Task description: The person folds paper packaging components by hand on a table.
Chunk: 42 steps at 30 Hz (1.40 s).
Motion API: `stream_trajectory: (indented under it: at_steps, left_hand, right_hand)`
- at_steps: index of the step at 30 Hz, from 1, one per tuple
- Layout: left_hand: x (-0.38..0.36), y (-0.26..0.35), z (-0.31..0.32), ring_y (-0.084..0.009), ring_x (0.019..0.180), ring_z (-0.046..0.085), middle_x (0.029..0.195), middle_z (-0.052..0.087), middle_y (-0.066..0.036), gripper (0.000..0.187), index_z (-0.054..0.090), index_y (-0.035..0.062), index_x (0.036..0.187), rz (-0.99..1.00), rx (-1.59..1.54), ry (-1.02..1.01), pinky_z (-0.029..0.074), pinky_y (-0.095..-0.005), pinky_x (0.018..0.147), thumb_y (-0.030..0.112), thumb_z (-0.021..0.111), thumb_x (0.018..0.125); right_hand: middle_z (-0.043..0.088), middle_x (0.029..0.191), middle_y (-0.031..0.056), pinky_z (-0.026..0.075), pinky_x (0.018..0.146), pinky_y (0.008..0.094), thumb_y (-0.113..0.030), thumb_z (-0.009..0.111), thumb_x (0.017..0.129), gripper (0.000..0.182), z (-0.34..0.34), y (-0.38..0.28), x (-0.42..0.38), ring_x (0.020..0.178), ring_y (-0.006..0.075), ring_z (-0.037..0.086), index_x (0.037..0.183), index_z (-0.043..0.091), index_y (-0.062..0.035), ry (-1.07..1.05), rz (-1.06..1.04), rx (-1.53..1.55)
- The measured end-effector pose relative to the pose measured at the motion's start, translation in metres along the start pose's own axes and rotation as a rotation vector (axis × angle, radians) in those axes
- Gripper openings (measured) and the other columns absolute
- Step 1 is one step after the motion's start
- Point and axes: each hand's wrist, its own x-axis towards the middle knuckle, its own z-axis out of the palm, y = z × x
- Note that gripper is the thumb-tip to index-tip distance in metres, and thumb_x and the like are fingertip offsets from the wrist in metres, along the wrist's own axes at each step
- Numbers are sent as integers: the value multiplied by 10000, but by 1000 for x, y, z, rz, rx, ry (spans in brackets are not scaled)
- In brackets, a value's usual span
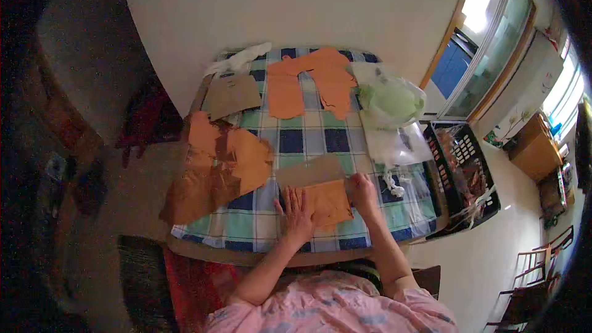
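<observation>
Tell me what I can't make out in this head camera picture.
Head view: part of the orange cloth, covered by the left hand.
Head view: whether the right hand pinches anything, hidden by its own curl.
Head view: whether the green bag holds anything, blurred by its cloudy plastic.
Head view: marks on the far cardboard, too small to read.

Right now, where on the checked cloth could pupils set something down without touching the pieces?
The checked cloth is bare in the middle, between the large orange piece behind and the brown card in front. A smaller patch lies between the left hand and the orange heap. It is crowded at back right, where the plastic bag sits.
</observation>
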Motion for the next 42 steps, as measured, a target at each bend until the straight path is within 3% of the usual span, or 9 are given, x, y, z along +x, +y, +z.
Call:
stream_trajectory:
  at_steps: [11,14,17,23,26,29,32,38,42]
  left_hand:
    - [21,-26,-6,-361,1402,128,1472,227,-240,724,226,-3,1424,-18,98,40,95,-644,1059,396,497,884]
    - [24,-24,-5,-355,1402,132,1478,217,-238,728,226,-4,1425,-44,100,24,100,-641,1062,405,494,886]
    - [22,-25,0,-346,1406,128,1485,206,-232,731,222,1,1431,-29,77,35,100,-637,1065,411,488,887]
    - [15,-14,-22,-334,1409,124,1493,191,-222,727,201,-12,1434,-7,80,-99,72,-641,1065,416,453,903]
    - [13,-7,-21,-331,1410,120,1496,186,-219,729,185,-22,1434,-19,23,-92,55,-643,1063,406,452,908]
    - [13,-4,-24,-326,1413,113,1497,184,-217,730,177,-27,1434,-41,-2,-61,43,-644,1062,404,450,912]
    - [12,-8,-17,-324,1412,116,1495,190,-217,732,182,-28,1432,-31,87,-95,37,-642,1063,406,458,910]
    - [20,-10,-18,-324,1411,119,1490,197,-217,743,197,-26,1428,-24,-3,-2,27,-634,1068,407,487,898]
    - [18,-10,-15,-320,1413,109,1491,195,-215,753,197,-25,1428,-16,7,-42,21,-634,1068,416,493,895]
  right_hand:
    - [625,960,196,478,768,431,-197,542,866,201,59,22,8,934,381,590,959,625,-39,113,-64,201]
    - [633,926,207,480,748,446,-219,549,855,206,42,17,9,914,390,600,940,613,-43,-44,173,-177]
    - [640,893,203,480,716,454,-244,562,843,217,20,-1,4,877,397,610,923,603,-47,-138,200,-120]
    - [628,799,184,481,703,448,-164,605,814,141,8,39,-41,806,390,609,902,594,-55,-128,-57,77]
    - [619,898,192,476,764,428,-133,627,796,202,-6,34,-43,878,379,592,972,581,-46,-256,100,-7]
    - [555,1150,214,454,858,415,-142,629,797,385,-15,-9,-37,1023,377,544,1152,532,-30,-15,-58,37]
    - [427,1333,223,379,976,446,-162,600,827,527,53,19,-31,1176,389,449,1299,427,-5,18,-339,-198]
    - [327,1417,244,233,1075,520,-228,528,890,591,59,-15,-44,1340,373,282,1385,311,12,-26,-226,-200]
    - [312,1444,207,202,1095,504,-253,502,910,581,55,-15,-42,1358,338,268,1394,307,3,-84,-225,-391]
